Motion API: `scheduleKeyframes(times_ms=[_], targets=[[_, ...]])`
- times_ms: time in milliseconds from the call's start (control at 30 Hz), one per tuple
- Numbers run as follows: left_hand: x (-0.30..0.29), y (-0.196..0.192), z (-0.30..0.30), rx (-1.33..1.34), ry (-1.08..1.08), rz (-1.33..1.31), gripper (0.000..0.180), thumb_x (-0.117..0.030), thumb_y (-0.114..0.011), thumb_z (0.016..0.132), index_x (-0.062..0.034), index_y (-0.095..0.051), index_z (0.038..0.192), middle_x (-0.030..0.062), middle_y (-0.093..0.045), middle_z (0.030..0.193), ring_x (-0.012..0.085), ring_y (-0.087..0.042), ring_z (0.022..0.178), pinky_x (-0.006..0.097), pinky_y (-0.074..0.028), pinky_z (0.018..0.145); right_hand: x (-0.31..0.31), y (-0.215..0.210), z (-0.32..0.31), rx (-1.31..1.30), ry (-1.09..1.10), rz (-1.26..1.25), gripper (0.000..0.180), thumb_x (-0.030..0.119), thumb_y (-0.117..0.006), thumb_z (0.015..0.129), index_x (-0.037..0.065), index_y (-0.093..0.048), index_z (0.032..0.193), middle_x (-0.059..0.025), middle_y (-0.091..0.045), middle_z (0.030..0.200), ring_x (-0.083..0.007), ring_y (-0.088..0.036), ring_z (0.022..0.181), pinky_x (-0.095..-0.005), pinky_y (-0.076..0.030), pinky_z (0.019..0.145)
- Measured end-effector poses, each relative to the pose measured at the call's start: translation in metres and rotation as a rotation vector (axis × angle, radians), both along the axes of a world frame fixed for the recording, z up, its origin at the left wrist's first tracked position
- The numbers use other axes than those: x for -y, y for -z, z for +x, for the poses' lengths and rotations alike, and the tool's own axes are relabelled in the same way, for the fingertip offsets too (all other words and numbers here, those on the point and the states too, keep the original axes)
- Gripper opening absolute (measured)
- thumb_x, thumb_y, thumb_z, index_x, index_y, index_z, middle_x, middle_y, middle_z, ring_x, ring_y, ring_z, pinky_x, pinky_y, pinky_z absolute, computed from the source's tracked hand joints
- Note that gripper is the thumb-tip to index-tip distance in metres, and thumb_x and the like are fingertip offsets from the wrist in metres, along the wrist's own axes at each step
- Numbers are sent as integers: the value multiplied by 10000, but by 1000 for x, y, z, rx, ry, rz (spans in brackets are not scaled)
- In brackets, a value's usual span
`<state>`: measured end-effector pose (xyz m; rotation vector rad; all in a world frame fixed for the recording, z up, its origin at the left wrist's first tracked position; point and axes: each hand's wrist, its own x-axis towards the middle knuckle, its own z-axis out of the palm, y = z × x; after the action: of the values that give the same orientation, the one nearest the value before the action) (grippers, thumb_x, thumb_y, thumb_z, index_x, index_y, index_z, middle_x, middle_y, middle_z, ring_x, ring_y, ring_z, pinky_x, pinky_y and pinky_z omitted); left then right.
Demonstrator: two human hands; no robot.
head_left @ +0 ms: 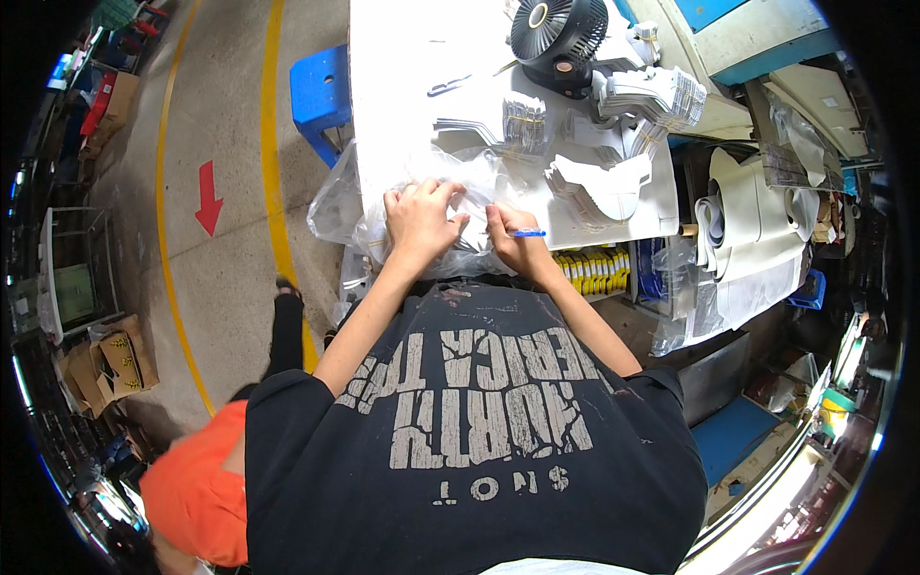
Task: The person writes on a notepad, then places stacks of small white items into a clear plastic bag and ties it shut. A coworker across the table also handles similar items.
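Note:
My left hand (422, 218) bears down on a clear plastic bag (337, 206) at the near edge of the white table (402, 57), its fingers bent over the crumpled film. Pale contents show through the bag between my hands, but I cannot make out what they are. In my right hand (518, 251), closed beside the bag, is a blue pen (529, 233). Just right of that hand lies a stack of white cut-out sheets (602, 187). Farther back are more banded stacks of white cut pieces (522, 123).
A black fan (559, 43) stands at the table's far side, near a small dark tool (448, 85). A blue stool (321, 91) is by the left edge. Yellow-edged items (592, 271) sit under the table. Rolled white sheets (743, 211) are at right; a person in orange (201, 489) is behind left.

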<state>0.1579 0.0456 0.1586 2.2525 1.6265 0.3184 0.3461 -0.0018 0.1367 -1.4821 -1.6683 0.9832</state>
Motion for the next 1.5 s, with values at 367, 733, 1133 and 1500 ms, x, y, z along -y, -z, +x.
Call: scheduleKeyframes(times_ms=[367, 733, 1133, 1500], targets=[[1, 2, 0, 9, 3, 41, 373, -395, -798, 766, -262, -734, 1109, 0, -705, 1048, 210, -658, 1025, 456, -365, 947, 6, 3, -6, 0, -15, 114, 241, 112, -544, 1042, -21, -523, 842, -155, -492, 660, -238, -437, 564, -363, -412, 562], [2, 2, 1, 0, -10, 19, 366, -395, -796, 768, -267, -735, 1106, -21, -707, 1056, 197, -657, 1038, 466, -361, 959, 7, 4, -9, 32, 14, 211, 220, 107, -542, 1041, -20, -518, 863, -167, -493, 672, -259, -451, 573, -370, -414, 570], [3, 1, 1, 7, -8, 34, 368, -390, -802, 763, -263, -739, 1103, -23, -709, 1067, 203, -659, 1039, 468, -363, 957, 10, 5, -13, 7, 94, 175, 228, 123, -530, 1051, -17, -532, 871, -175, -502, 658, -256, -448, 561, -369, -412, 558], [3, 2, 1, 12, -9, 41, 374, -385, -811, 753, -264, -740, 1099, -28, -708, 1060, 194, -659, 1029, 456, -370, 947, 10, 7, -12, 16, 126, 153, 210, 113, -528, 1046, -18, -541, 882, -186, -533, 699, -286, -478, 586, -364, -427, 581]])
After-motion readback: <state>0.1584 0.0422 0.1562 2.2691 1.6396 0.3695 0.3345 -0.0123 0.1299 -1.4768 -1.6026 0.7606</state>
